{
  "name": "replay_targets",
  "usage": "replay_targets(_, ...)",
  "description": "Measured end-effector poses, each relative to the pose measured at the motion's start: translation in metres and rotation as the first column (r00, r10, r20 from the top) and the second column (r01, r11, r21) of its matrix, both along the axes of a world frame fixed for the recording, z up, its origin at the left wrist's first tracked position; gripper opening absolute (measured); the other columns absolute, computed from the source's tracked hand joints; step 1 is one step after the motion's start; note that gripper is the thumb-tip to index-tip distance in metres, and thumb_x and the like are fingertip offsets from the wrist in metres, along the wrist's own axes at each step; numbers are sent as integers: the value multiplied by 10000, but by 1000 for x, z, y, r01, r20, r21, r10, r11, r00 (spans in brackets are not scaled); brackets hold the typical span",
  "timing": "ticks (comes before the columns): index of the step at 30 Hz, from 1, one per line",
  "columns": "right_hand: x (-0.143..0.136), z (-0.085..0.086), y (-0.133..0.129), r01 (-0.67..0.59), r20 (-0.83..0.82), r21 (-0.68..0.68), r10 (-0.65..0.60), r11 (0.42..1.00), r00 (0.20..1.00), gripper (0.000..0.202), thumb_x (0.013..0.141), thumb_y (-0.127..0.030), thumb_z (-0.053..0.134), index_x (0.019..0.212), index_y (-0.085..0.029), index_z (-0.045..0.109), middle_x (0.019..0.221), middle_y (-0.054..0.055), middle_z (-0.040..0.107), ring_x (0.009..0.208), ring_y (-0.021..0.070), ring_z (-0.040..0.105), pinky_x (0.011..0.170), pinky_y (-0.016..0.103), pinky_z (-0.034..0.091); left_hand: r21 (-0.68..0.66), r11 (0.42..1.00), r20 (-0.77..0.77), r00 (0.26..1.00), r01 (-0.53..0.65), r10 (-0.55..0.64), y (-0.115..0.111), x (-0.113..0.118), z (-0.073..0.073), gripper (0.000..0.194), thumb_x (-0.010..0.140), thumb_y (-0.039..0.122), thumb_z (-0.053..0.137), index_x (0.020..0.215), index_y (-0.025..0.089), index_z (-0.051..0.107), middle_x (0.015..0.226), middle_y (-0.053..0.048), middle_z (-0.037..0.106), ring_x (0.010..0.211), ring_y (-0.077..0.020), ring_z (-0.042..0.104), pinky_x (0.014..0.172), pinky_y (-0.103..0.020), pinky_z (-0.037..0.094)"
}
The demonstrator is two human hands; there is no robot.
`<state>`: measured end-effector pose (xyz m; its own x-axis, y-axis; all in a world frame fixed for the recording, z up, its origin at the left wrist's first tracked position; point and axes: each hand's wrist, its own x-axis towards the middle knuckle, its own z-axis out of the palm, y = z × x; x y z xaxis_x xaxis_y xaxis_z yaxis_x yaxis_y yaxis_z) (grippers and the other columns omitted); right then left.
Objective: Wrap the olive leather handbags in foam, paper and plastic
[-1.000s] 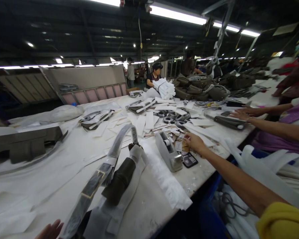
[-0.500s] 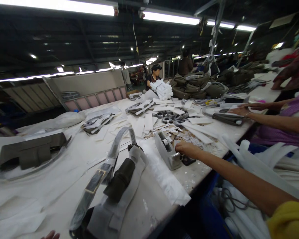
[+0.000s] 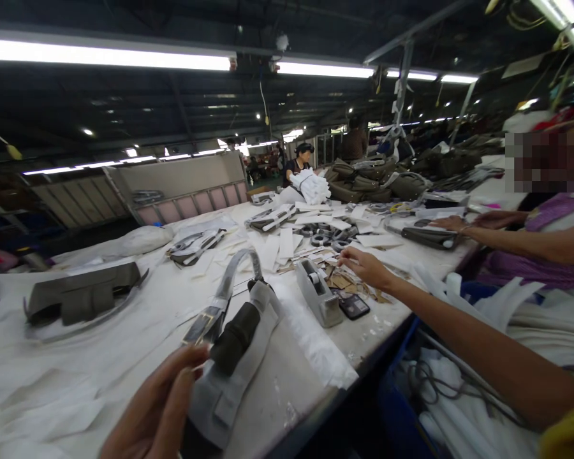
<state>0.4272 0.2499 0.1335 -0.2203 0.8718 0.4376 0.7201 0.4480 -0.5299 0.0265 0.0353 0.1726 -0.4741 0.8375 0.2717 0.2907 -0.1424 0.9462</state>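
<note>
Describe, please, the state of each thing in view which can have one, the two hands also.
Tape dispenser, upright, roll fitted
Front bag, strap wrapped and arched upward
Left hand, fingers curved, at the front bag; grip unclear
Right hand, raised near the dispenser, fingers bent; grip unclear
White bundle, bound
Blue bin, uncovered, holding white strips
Ceiling lamps, lit

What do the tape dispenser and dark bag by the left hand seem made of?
Tape dispenser: probably hard grey plastic, satin, from its moulded-looking body. Dark bag: low-sheen leather or imitation, from its smooth, soft folds; can't tell which.
</note>
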Motion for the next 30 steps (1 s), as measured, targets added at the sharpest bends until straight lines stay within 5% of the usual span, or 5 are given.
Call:
replay_targets(4, -35, 29, -32, -91, -49, 7, 92, 996, 995, 218, 908, -398, 517, 888, -208, 622, 847, 19, 710, 808, 183, 634, 789, 302, 466, 20, 889, -77, 887, 457, -455, 59, 79, -1, 518, 825, 482, 683, 1274, 235, 611, 1250, -91, 664, 1138, -300, 626, 999, -456, 516)
replay_targets(10, -81, 35, -73, -291, -157, -32, 283, 956, 946, 208, 879, -405, 588, 867, -212, 665, 841, 20, 703, 816, 183, 631, 788, 298, 472, -43, 716, 24, 717, 697, -697, 116, 116, -19, 506, 717, 418, 804, 1138, 164, 686, 1100, -140, 707, 1072, -300, 633, 943, -432, 492)
replay_targets(14, -96, 21, -90, -330, -355, -119, 271, 936, 895, 288, 867, -480, 614, 924, -200, 653, 855, 40, 708, 824, 197, 657, 791, 315, 501, -77, 671, 167, 673, 738, -721, 101, 100, -13, 355, 754, 476, 755, 851, 137, 725, 775, -74, 702, 795, -209, 649, 866, -368, 504)
replay_targets(22, -153, -11, -135, -644, -661, -191, 388, 741, 642, 660, 830, -645, 613, 1360, -260, 533, 1310, 120, 621, 1231, 303, 566, 1021, 470, 474, 41, 641, 515, 533, 767, -671, 61, 69, 11, 435, 774, 464, 766, 1059, 156, 651, 858, -37, 651, 725, -116, 633, 779, -293, 535)
replay_targets(30, -190, -33, -166, -675, -887, -314, 47, 667, 459, 338, 836, -522, 680, 1002, -229, 661, 588, -7, 589, 549, 157, 589, 501, 267, 490, 70, 647, 470, 547, 759, -692, 30, 42, 23, 405, 797, 380, 758, 1132, 169, 671, 951, -62, 665, 748, -111, 634, 772, -268, 527)
